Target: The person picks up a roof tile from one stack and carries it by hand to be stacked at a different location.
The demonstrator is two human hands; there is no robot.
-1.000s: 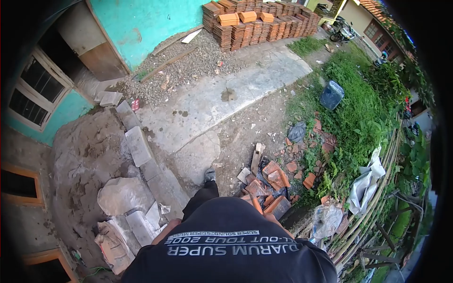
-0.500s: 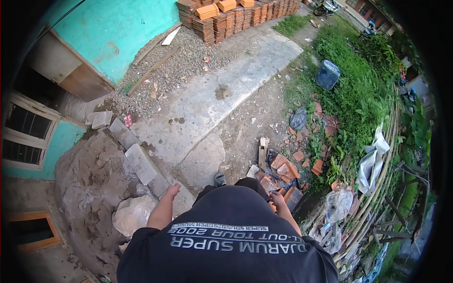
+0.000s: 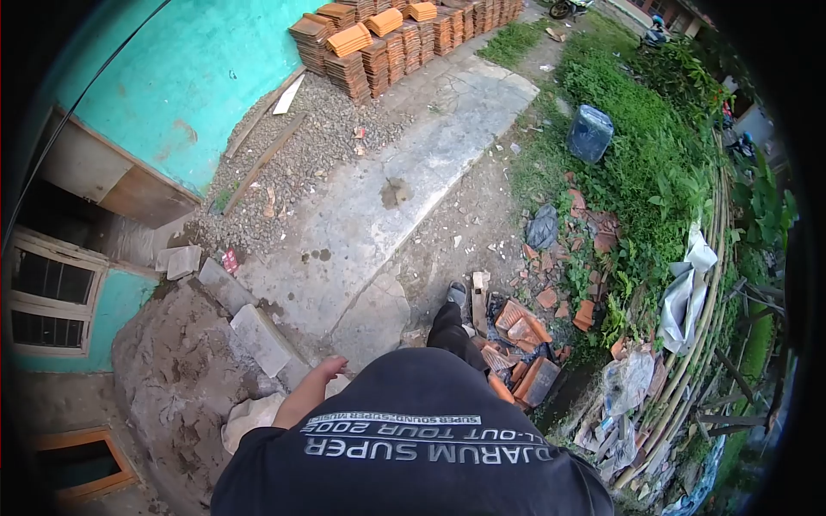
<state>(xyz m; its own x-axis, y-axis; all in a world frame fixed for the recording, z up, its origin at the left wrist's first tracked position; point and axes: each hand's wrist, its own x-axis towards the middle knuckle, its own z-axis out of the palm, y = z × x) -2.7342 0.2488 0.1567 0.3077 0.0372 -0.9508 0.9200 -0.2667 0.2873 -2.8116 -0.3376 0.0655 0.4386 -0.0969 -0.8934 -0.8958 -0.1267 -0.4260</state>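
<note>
My left hand (image 3: 329, 370) hangs beside my dark shirt (image 3: 430, 404), its small visible fingers loosely extended and nothing seen in them. Below it are the pale concrete blocks (image 3: 261, 339) edging a sand heap (image 3: 176, 370), with a whitish sack-like lump (image 3: 249, 419) partly hidden by my arm. My right hand is out of sight behind my body. On that side, my leg (image 3: 454, 331) reaches forward, the shoe (image 3: 457, 294) close to a short piece of wood (image 3: 479, 301) and a pile of broken roof tiles (image 3: 520, 327).
A concrete path (image 3: 430, 185) runs ahead toward stacked roof tiles (image 3: 379, 64) by a turquoise wall (image 3: 189, 86). Gravel (image 3: 305, 159) and planks border it. To the right are a blue jerrycan (image 3: 590, 133), weeds (image 3: 654, 163), bamboo poles (image 3: 718, 267) and crumpled sheeting (image 3: 686, 288).
My right leg has stepped forward into view beside the broken tiles. The right hand has gone out of view. My left hand sits slightly lower in the frame, and the scene has shifted a little.
</note>
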